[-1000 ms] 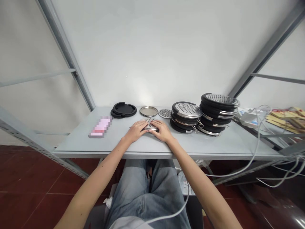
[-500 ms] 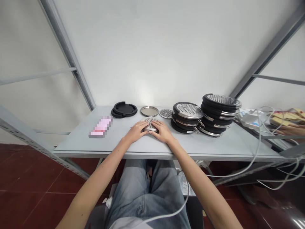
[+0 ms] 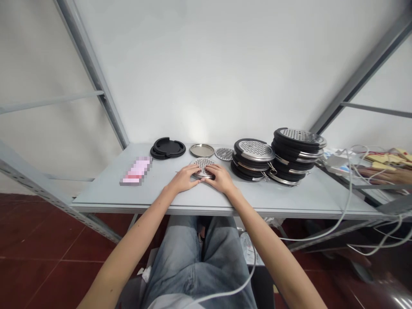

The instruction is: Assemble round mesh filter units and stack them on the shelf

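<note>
My left hand [image 3: 186,177] and my right hand [image 3: 221,177] are closed on a round perforated metal disc [image 3: 204,164] lying at the middle of the table. Thumbs meet at its near edge, while the fingers curve over its left and right sides. Under the disc a shiny metal rim shows at the front; my hands hide part of it. Just behind sit a shallow round metal tray [image 3: 201,150] and another perforated disc [image 3: 224,153]. Black round plastic frames [image 3: 168,147] lie overlapped at the back left.
Two stacks of black-framed metal discs, a shorter stack [image 3: 253,159] and a taller stack [image 3: 298,155], stand to the right. A blurred pink phone-like object [image 3: 137,170] lies left. A white cable [image 3: 346,201] hangs over the right side. Another person's hand [image 3: 386,175] is beyond the frame post.
My fingers have drawn back slightly toward the disc's sides, so more of its perforated top shows. The other person's hand at the right has moved left.
</note>
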`<state>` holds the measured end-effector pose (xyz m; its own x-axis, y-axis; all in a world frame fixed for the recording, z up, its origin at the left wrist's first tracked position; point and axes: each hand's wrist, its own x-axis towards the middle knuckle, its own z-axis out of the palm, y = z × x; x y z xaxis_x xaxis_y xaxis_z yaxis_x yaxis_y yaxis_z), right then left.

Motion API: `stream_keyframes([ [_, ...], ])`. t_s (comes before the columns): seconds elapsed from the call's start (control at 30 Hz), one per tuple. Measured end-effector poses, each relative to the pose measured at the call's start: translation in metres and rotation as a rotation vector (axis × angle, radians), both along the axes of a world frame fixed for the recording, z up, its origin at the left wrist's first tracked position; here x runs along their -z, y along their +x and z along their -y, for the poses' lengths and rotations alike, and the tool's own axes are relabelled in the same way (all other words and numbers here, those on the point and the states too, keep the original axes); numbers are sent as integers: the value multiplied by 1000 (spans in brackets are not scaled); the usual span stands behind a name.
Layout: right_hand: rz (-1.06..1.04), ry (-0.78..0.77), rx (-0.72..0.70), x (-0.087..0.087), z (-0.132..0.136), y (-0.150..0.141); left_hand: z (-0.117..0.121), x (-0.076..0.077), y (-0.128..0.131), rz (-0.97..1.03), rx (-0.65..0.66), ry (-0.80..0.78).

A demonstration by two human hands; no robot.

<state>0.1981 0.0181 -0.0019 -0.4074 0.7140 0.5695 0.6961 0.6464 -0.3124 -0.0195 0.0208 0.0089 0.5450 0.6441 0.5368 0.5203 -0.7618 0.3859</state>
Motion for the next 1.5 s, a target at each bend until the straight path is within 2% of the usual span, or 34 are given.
stream_keyframes([
  [0.17,-36,-15,-13,2,-3,1,-1,2,-1,32,6,1],
  [0.47,-66,-31,14,-1,0,0,-7,7,1,135,-132,-86],
  [0.6,-96,-49,-16,-2,0,0,-8,7,1,137,-146,-60],
  [0.77,-103,-54,-30,-2,0,1,-11,8,1,136,-235,-18],
  [0.93,-63,-70,107,1,-3,1,-11,10,2,86,-233,-52],
  [1.07,24,-136,118,5,-5,0,-11,11,1,41,-225,-73],
  [1.2,72,-133,127,6,-6,0,-13,12,0,11,-210,-74],
  [1.5,26,-137,132,8,-7,0,-13,14,0,16,-202,-63],
])
